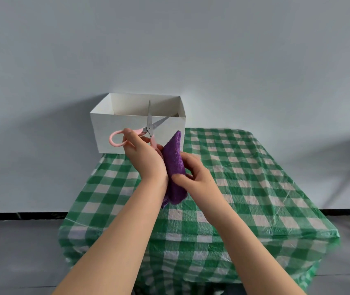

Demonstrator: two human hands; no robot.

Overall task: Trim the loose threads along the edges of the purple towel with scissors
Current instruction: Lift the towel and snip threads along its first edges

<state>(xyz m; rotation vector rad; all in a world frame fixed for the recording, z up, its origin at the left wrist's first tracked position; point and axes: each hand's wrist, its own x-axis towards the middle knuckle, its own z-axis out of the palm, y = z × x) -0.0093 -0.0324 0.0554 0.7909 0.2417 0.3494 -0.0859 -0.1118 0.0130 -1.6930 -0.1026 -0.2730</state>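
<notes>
At frame centre, the left hand [142, 154] gripped open scissors [148, 128]; the right hand [193, 173] pinched the bunched towel [173, 158]. Blades stood clear of the cloth. Trimming progress could not be judged.

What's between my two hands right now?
In the head view, the folded purple towel stands between the left hand and the right hand, both touching it.

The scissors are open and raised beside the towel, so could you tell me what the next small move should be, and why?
Probably bring the open scissors in the left hand down to the purple towel edge that the right hand holds up. Their blades are spread but point up toward the white box, clear of the cloth, so nothing can be cut yet.
</notes>
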